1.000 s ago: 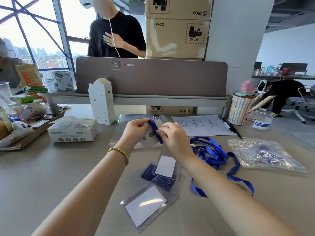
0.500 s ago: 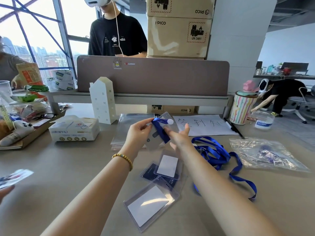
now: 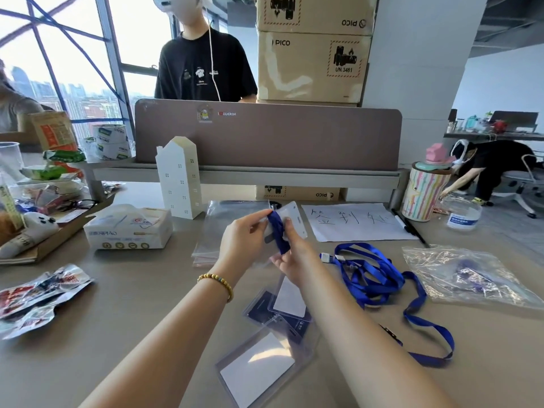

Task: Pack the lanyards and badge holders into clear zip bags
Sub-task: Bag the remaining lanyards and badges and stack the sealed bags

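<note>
Lanyard (image 3: 279,235), wound round a badge holder (image 3: 290,220), sits pinched between both hands above the table's middle: left hand (image 3: 245,241) grips the far edge, right hand (image 3: 290,254) clamps the wrap. Loosen either pinch and the coil likely springs open before reaching the bags (image 3: 223,228).

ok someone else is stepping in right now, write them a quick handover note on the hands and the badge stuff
Left hand and right hand together hold one badge holder with a blue lanyard wrapped around it, above the table.
Empty zip bags lie flat just behind the hands.
Loose lanyards lie to the right; more badge holders lie near the front edge.
Done: one filled bag at far right.
Left: bag the held set, then pack the rest.
</note>
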A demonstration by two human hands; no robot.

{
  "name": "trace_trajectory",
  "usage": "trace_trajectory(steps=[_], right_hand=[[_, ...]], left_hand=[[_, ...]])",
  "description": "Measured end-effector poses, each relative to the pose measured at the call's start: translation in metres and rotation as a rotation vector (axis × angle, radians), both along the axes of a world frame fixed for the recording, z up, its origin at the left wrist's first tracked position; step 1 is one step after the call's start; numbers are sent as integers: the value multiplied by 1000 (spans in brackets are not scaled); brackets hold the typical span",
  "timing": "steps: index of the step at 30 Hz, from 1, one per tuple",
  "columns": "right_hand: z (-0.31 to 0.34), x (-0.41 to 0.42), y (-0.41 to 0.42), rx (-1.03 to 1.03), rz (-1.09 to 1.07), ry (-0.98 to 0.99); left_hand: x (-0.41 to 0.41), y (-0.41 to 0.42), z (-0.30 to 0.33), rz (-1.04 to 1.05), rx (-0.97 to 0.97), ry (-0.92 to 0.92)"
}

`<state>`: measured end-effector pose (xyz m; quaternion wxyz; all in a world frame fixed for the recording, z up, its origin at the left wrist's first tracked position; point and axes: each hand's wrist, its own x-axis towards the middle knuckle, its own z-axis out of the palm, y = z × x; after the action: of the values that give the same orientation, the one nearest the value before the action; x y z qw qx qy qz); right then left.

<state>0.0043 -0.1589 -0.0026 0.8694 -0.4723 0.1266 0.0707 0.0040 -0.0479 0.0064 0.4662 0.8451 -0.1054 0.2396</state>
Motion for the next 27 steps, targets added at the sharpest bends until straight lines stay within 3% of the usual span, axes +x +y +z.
trace_trajectory(steps=[5, 9, 11, 15, 21, 23, 27], right_hand=[[-12, 9, 7, -11, -60, -39], [-21, 16, 8, -173, -126, -40], [-22, 20, 2, -249, -169, 6], [-22, 23, -13, -318, -260, 73], [-28, 28, -21, -450, -274, 93], [-29, 29, -21, -472, -259, 85], [-31, 29, -23, -447, -240, 91]], left_hand=[[3, -7, -9, 42, -234, 98], [6, -8, -15, 35, -311, 189], [9, 0, -16, 26, -221, 236], [29, 44, -29, 140, 283, 232], [47, 68, -41, 69, 837, 365], [50, 69, -43, 81, 819, 375], [52, 65, -42, 38, 545, 366]])
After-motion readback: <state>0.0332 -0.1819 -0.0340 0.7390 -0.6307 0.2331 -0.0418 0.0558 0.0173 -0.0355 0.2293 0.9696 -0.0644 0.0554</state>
